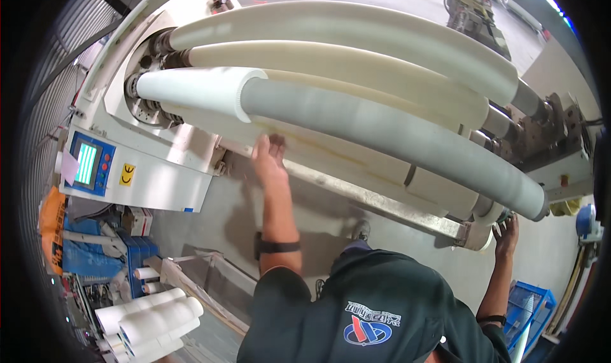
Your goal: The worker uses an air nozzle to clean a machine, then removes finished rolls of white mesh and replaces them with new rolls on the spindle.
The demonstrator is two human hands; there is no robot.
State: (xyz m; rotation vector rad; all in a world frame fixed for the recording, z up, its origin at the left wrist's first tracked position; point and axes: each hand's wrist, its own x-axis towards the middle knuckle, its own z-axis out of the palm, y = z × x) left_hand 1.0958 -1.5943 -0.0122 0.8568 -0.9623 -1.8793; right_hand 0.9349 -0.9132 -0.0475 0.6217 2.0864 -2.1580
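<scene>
Showing loosely spread fingers, the left hand (270,162) is just below the white sleeve (191,88), upper left of the frame, around the grey roller (388,134); lower right, the right hand (506,237) is near the roller's end, grip unclear.

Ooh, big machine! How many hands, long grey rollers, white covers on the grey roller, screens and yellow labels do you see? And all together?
Hands: 2 (left hand, right hand)
Long grey roller: 1
White cover on it: 1
Screen: 1
Yellow label: 1
Total: 6
</scene>
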